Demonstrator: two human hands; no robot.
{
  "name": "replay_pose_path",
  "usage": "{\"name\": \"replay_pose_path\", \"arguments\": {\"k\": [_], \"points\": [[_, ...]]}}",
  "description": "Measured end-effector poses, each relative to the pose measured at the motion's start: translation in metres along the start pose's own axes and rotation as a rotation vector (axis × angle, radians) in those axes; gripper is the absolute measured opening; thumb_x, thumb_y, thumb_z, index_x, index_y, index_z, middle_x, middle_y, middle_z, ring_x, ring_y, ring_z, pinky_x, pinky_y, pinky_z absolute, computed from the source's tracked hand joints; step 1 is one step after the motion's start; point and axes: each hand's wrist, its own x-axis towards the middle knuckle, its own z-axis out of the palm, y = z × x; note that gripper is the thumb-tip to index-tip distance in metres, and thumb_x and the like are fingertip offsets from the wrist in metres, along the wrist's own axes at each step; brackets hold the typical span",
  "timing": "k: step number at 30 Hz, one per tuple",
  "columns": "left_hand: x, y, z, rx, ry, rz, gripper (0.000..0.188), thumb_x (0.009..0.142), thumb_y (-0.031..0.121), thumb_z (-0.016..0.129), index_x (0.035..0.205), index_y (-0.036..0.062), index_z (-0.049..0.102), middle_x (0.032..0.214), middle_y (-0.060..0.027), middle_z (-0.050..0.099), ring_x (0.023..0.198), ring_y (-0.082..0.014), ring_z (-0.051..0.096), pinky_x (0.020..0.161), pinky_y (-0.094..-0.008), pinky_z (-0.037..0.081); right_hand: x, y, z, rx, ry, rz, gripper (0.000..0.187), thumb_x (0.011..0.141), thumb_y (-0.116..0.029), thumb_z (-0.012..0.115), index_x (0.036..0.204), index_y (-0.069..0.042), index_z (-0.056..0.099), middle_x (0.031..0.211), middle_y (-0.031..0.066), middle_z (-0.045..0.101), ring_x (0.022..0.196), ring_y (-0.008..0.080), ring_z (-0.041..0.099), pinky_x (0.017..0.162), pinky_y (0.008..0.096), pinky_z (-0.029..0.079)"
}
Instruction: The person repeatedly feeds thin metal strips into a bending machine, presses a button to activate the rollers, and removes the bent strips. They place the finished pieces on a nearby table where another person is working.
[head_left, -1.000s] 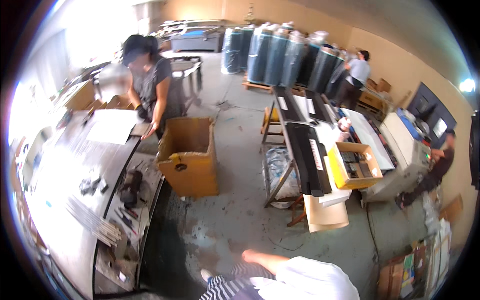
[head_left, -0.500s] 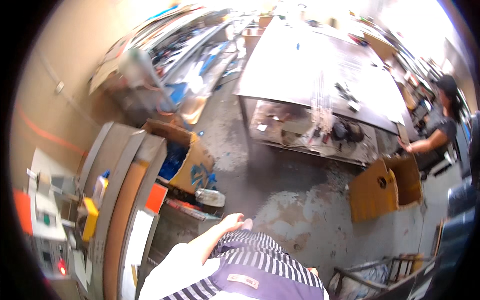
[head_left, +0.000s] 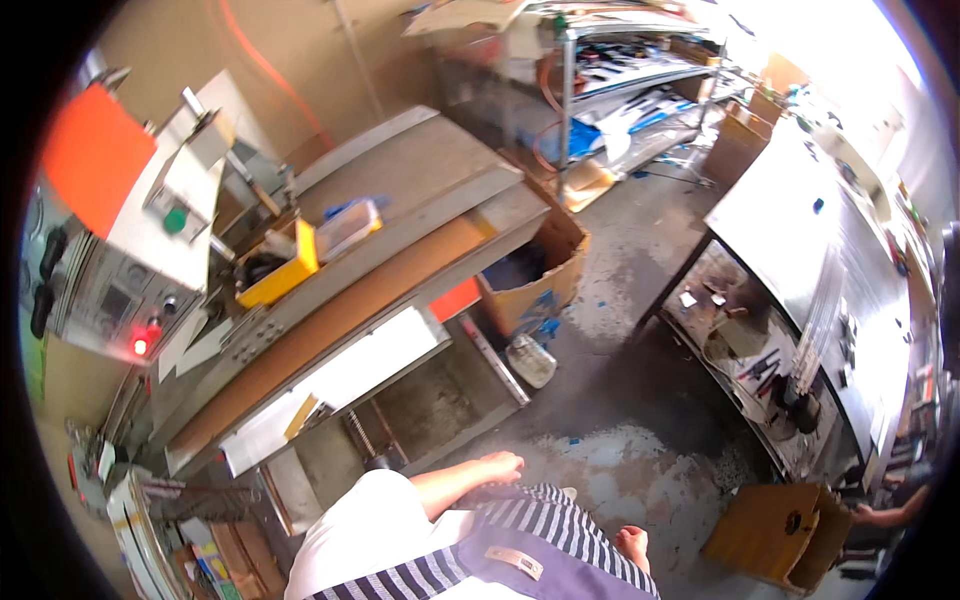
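My left hand (head_left: pixel 502 466) hangs in front of my striped apron (head_left: pixel 545 510), its fingers loosely bent and a little apart, holding nothing that I can see. Low on my right side, my right hand (head_left: pixel 632 543) is curled with its fingers drawn in, and nothing shows in it. Both hands are away from any work surface. Nearest my left hand is a long metal-framed machine bed (head_left: pixel 400 200), with a white strip (head_left: pixel 350 375) along its front. A yellow bin (head_left: pixel 285 265) and a clear plastic container (head_left: pixel 348 226) rest on the bed.
A control box (head_left: pixel 125 290) with a lit red lamp stands at left. Beyond the bed are a cardboard box (head_left: pixel 540 270), a plastic bottle (head_left: pixel 531 362) and a shelf rack (head_left: pixel 640 85). A large table (head_left: pixel 790 200) and another cardboard box (head_left: pixel 770 530) stand at right, near a person's arm (head_left: pixel 895 512).
My view has swung left, bringing the machine bed and control box closer to the middle. The large table has shifted right in view. My right hand shows more fully beside the apron.
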Motion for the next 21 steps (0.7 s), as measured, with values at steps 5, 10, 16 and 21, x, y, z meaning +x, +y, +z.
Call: {"name": "replay_pose_path", "arguments": {"k": [5, 10, 16, 21], "points": [[-0.055, -0.046, -0.007, -0.047, 0.099, -0.081, 0.036, 0.080, 0.024, 0.062, 0.112, 0.0075, 0.067, 0.109, -0.0191, 0.067, 0.106, -0.0350, 0.063, 0.091, -0.0469, 0.049, -0.036, -0.085, 0.057, -0.444, -0.140, -0.160, 0.028, 0.079, -0.019, 0.065, 0.100, -0.002, 0.074, 0.087, 0.0136, 0.074, 0.081, 0.0219, 0.072, 0.077, 0.0339, 0.056], [-0.091, -0.082, -0.008, -0.097, 0.141, -0.141, 0.040, 0.085, 0.028, 0.063, 0.118, 0.0058, 0.064, 0.112, -0.0194, 0.066, 0.110, -0.0352, 0.062, 0.095, -0.0460, 0.048, -0.028, -0.107, 0.076, -0.489, -0.195, -0.256, 0.027, 0.079, -0.018, 0.065, 0.099, -0.002, 0.074, 0.086, 0.0142, 0.074, 0.084, 0.0231, 0.072, 0.078, 0.0344, 0.055], [-0.105, -0.088, -0.008, -0.191, 0.347, -0.120, 0.036, 0.084, 0.027, 0.064, 0.112, 0.0035, 0.065, 0.108, -0.0210, 0.066, 0.107, -0.0375, 0.062, 0.093, -0.0467, 0.048, 0.089, 0.002, 0.044, -0.572, -0.179, -0.387, 0.022, 0.079, -0.017, 0.070, 0.097, -0.004, 0.075, 0.088, 0.0143, 0.074, 0.084, 0.0208, 0.072, 0.076, 0.0328, 0.055], [-0.098, -0.091, -0.003, -0.256, 0.496, -0.094, 0.035, 0.084, 0.026, 0.063, 0.109, 0.0014, 0.065, 0.105, -0.0222, 0.066, 0.104, -0.0380, 0.062, 0.091, -0.0470, 0.049, 0.116, 0.013, 0.038, -0.666, -0.224, -0.412, 0.022, 0.080, -0.018, 0.071, 0.096, -0.005, 0.075, 0.087, 0.0135, 0.074, 0.083, 0.0204, 0.072, 0.075, 0.0326, 0.055]]}}
